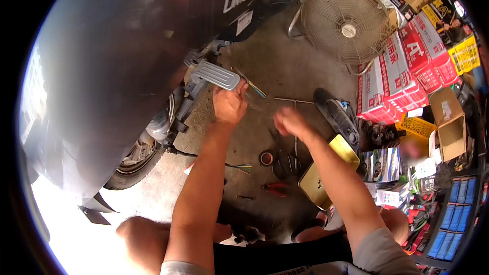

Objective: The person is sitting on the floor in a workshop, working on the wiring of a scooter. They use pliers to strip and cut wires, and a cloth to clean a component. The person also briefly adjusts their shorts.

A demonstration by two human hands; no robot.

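My left hand [230,104] is closed just below a ribbed silver footrest [216,75] on the side of a dark scooter [127,46]. What its fingers grip is hidden. Beside those fingers, a cable with several thin coloured wires [255,87] slants over the floor. To the right, my right hand [290,122] is held closed above the floor, slightly blurred, and its contents cannot be made out. A T-handle wrench [294,101] lies partly behind it. A second cable with fanned coloured wire ends [239,166] lies by my left forearm.
Black tape [266,158], scissors [278,168] and red-handled pliers [275,189] lie between my arms. A yellow tray [311,188] sits under my right forearm, near a black plastic cover [336,114]. Beyond stand a round fan [346,23] and stacked red-white boxes [395,79].
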